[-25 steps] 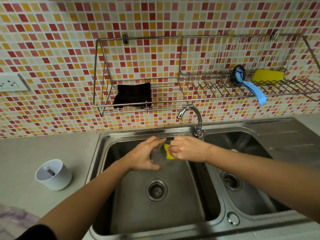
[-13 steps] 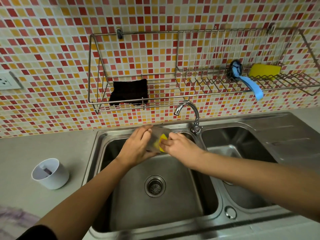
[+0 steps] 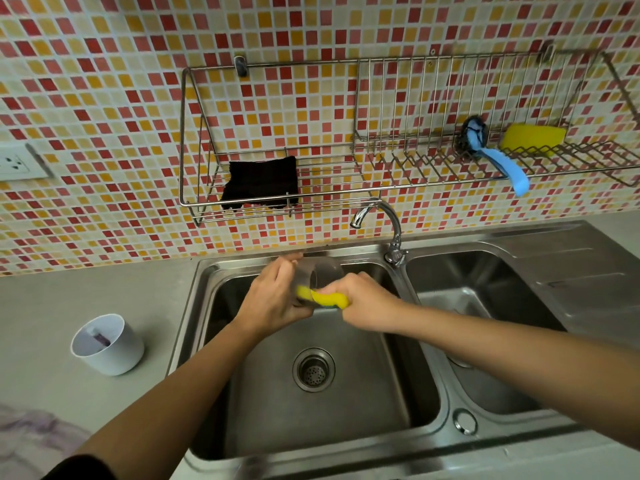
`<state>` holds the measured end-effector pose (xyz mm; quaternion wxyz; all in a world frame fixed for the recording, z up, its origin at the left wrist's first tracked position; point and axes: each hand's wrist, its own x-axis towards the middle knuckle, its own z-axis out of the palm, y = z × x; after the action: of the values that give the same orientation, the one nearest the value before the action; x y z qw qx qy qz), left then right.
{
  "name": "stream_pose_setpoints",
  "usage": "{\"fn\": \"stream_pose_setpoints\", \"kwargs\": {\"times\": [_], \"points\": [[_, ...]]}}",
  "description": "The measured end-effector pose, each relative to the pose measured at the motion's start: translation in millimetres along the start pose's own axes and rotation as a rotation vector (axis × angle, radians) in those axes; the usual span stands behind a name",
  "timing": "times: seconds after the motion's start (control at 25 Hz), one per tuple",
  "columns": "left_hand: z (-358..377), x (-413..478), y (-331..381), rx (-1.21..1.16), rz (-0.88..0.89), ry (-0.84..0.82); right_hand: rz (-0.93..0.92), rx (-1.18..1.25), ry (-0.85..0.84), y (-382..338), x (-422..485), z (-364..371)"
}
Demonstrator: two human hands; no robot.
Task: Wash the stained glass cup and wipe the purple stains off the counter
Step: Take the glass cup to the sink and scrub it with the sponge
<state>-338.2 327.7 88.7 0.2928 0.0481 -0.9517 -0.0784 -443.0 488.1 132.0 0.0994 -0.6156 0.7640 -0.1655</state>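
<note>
Over the left basin of the steel sink (image 3: pixel 204 306), my left hand (image 3: pixel 273 299) grips a clear glass cup (image 3: pixel 323 275) lying on its side, mouth toward the right. My right hand (image 3: pixel 367 303) holds a yellow sponge (image 3: pixel 327 298) pressed against the cup's rim and partly inside it. Purple stains (image 3: pixel 31 431) smear the grey counter at the lower left corner.
A white cup (image 3: pixel 107 344) with purple residue stands on the counter left of the sink. The faucet (image 3: pixel 388 223) arches between the basins. A wall rack (image 3: pixel 346 199) holds a black cloth (image 3: pixel 261 183), a blue-handled scrubber (image 3: pixel 498 157) and another yellow sponge (image 3: pixel 533 138).
The hands, cup and sponge have lifted toward the sink's back edge. The sponge has slid partly out of the cup along its rim. The camera view shifted slightly.
</note>
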Motion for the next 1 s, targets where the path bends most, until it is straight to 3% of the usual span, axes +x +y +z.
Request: {"fn": "stream_pose_setpoints", "kwargs": {"times": [0.04,0.16,0.28,0.4,0.56,0.68,0.76,0.84,0.92,1.0], "points": [[0,-1,1,0.004,-0.020,0.021,-0.010,-0.060,0.001,5,-1,-7],[-3,4,-2,0.006,-0.009,0.069,-0.134,-0.592,-0.033,12,1,-16],[-2,9,7,-0.045,-0.043,0.067,-0.165,-0.497,-0.006,9,5,-12],[-1,8,13,-0.226,-0.215,0.096,-0.147,-0.465,0.010,15,8,-24],[-18,13,-6,-0.528,-0.139,-0.153,-0.432,-0.793,-0.033,16,11,-55],[-27,23,-10,-0.447,-0.060,-0.252,-0.565,-0.949,-0.014,18,14,-62],[-23,25,-4,-0.326,-0.044,-0.119,-0.452,-0.908,-0.008,11,18,-47],[-18,23,3,-0.259,-0.082,-0.014,-0.304,-0.666,-0.044,1,19,-34],[-12,15,7,-0.257,-0.118,0.013,-0.271,-0.412,-0.070,-3,14,-33],[-9,11,8,-0.251,-0.133,0.034,-0.274,-0.476,-0.053,2,13,-39]]}}
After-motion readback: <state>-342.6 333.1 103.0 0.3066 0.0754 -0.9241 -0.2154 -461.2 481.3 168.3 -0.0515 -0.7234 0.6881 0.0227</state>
